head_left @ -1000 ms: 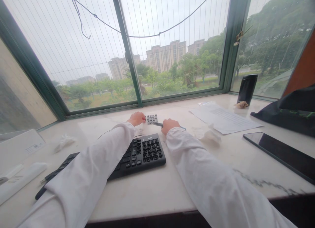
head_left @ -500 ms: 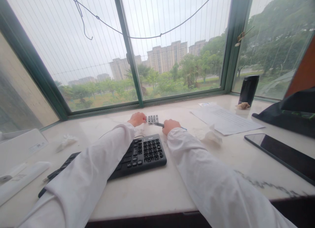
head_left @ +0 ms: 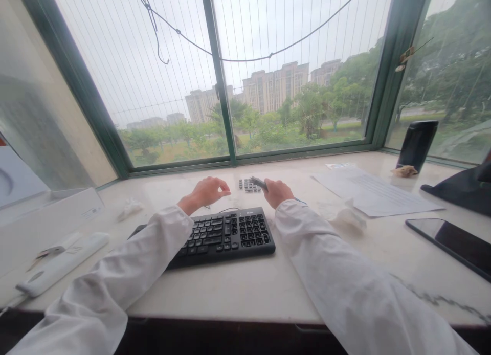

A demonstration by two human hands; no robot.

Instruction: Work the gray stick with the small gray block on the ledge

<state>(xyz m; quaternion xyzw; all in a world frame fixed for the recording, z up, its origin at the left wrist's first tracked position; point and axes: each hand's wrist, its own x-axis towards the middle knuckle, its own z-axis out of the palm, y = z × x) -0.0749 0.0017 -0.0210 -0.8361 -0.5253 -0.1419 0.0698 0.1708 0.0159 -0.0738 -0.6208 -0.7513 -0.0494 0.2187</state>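
Observation:
My left hand (head_left: 206, 192) hovers above the far edge of a black keyboard (head_left: 215, 237), its thumb and fingertips curled together; whatever may be between them is too small to make out. My right hand (head_left: 279, 192) is closed around a slim dark tool (head_left: 259, 182) whose tip points left, over a block of small keycaps (head_left: 245, 185). These keycaps lie in rows on the white counter behind the keyboard. The number pad (head_left: 253, 230) at the keyboard's right end shows bare key sockets, while the main keys keep their caps. My left sleeve covers the keyboard's left part.
A phone (head_left: 452, 242), printed paper (head_left: 378, 191), crumpled tissue (head_left: 349, 219) and a black cylinder (head_left: 417, 146) occupy the right side. On the left are a white power strip (head_left: 65, 265), a white box (head_left: 49, 222) and another tissue (head_left: 130, 207). A window (head_left: 291, 104) stands behind the counter (head_left: 230, 296).
My left hand has drawn back from the keycaps, leftward and nearer to the keyboard. The tool in my right hand now tilts more upward. The view has shifted left.

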